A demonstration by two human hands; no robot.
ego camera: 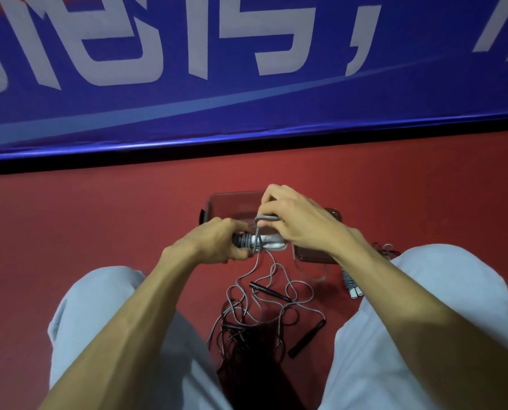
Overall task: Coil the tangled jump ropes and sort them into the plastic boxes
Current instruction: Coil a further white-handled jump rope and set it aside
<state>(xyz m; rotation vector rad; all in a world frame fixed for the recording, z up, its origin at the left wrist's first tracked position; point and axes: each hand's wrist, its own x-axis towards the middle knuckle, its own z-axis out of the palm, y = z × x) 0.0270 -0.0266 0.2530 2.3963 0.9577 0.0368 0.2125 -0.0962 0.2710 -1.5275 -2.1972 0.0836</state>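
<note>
The person sits on the red floor [99, 217] with both legs spread, pale trousers [99, 306] on either side, and both forearms reaching forward between the knees.

The left hand [217, 241] is turned knuckles-up, wrist bent a little inward. Its fingers are curled tight round the ribbed dark end of a pair of grey handles [242, 241], which lie level and point to the right.

The grey cord [258, 242] is wound a few turns round the handles and rises in a loop to the right hand [294, 220]. That hand arches over the pale end of the handles, back upward, fingers bent and pressed together with the loop caught under them. I cannot tell where its thumb sits.

Behind the hands a clear plastic box [232, 204] stands on the floor, and a second box [313, 254] sits just beside it under the right wrist.

Below the hands the cord trails down into a tangle of ropes [261, 309] between the legs, with black handles [306, 338] lying in it. Near the right knee lie two more pale-tipped handles [352, 287].

A blue banner [247, 113] runs across the back.
</note>
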